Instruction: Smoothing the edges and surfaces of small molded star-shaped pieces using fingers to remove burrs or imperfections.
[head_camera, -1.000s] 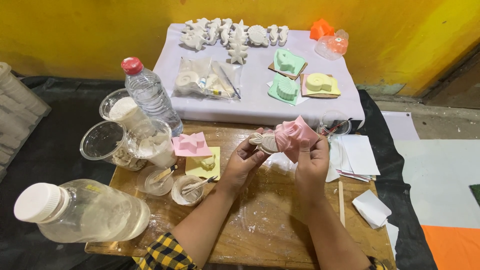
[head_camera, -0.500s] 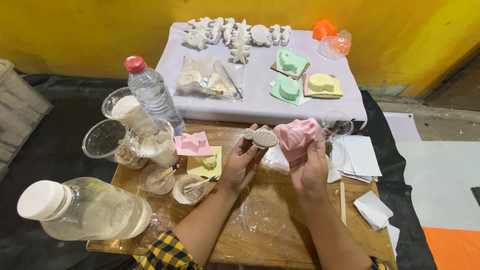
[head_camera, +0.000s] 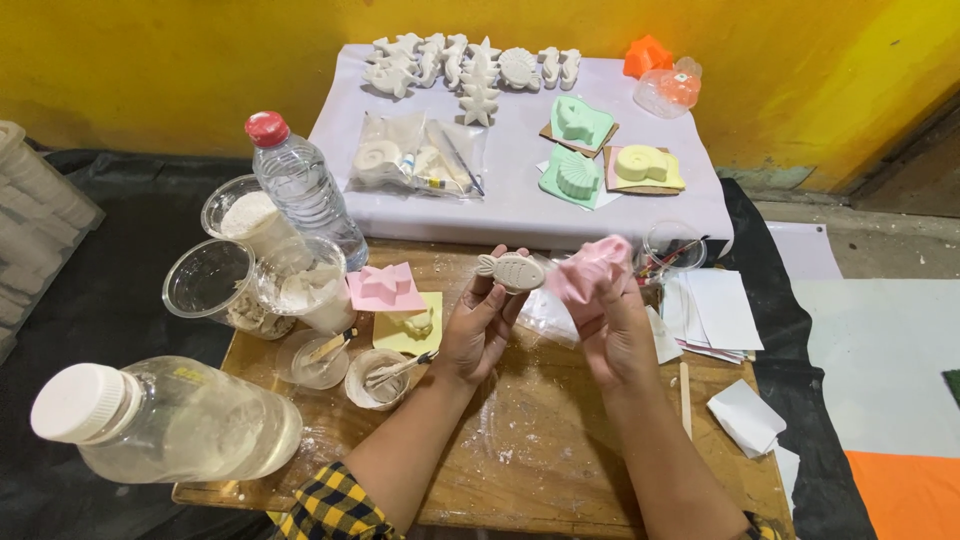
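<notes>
Head view: left hand (head_camera: 478, 325) pinches white fish cast (head_camera: 511, 271) by fingertips, held above wooden board (head_camera: 560, 450). Right hand (head_camera: 612, 330) closed around pink mould (head_camera: 590, 270), just right of fish, apart from it. Star mould (head_camera: 385, 287) and cups (head_camera: 380, 378) left of hands. Bottle (head_camera: 170, 420) lies near left. More casts (head_camera: 470, 65) on far white sheet (head_camera: 520, 195).
</notes>
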